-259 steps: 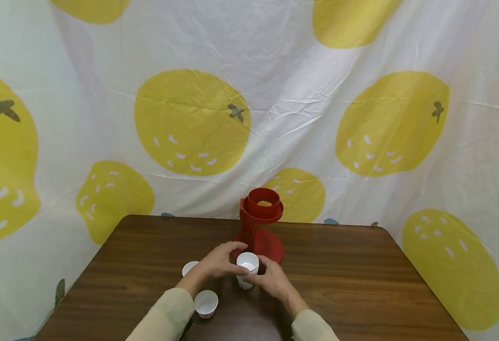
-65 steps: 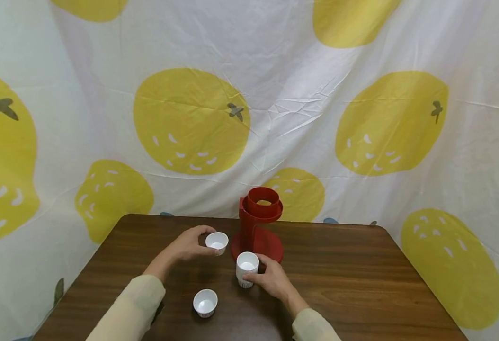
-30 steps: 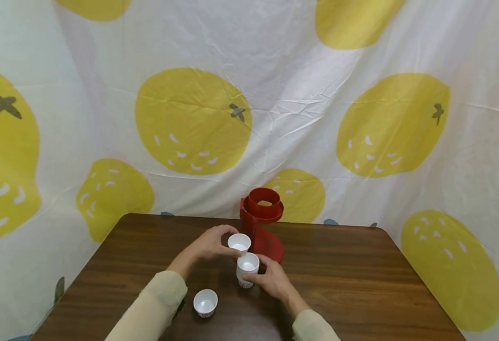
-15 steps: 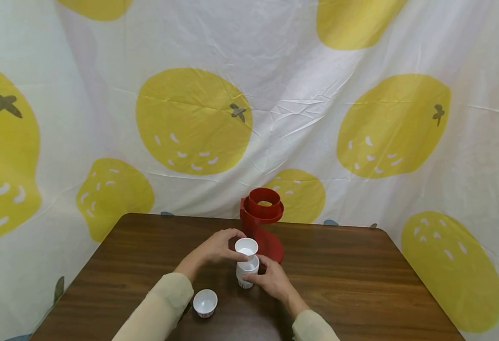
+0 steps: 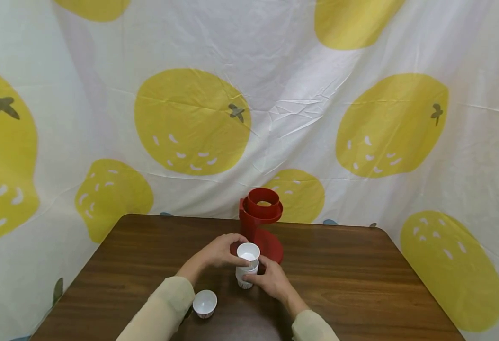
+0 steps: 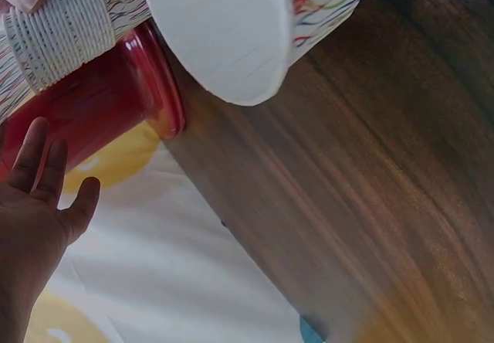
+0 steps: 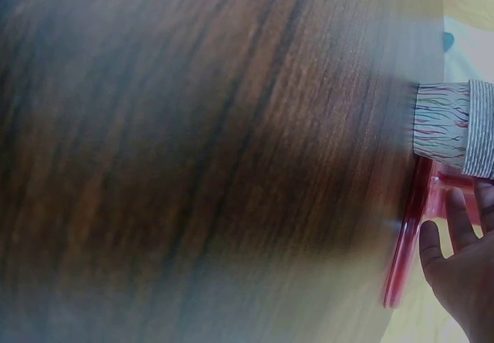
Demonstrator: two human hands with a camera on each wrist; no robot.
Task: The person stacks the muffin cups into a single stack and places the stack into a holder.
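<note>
At the middle of the table my left hand holds a white paper cup by its side, thumb in front. Its base is at the mouth of a stack of paper cups; how deep it sits is hidden. My right hand grips that stack from the right, thumb across the front. Close rims and a colourful streaked wall show on the stack in the right wrist view. A lone paper cup stands upright nearer to me on the left, its streaked side visible in the left wrist view.
Right behind the hands stands a red stand with a ring-shaped top and a round base. The brown wooden table ends at a white cloth printed with yellow lemons.
My left hand has taken the cup that stood at the left, carried it right, and lowered it to the stack's mouth. The right hand keeps its grip on the stack.
</note>
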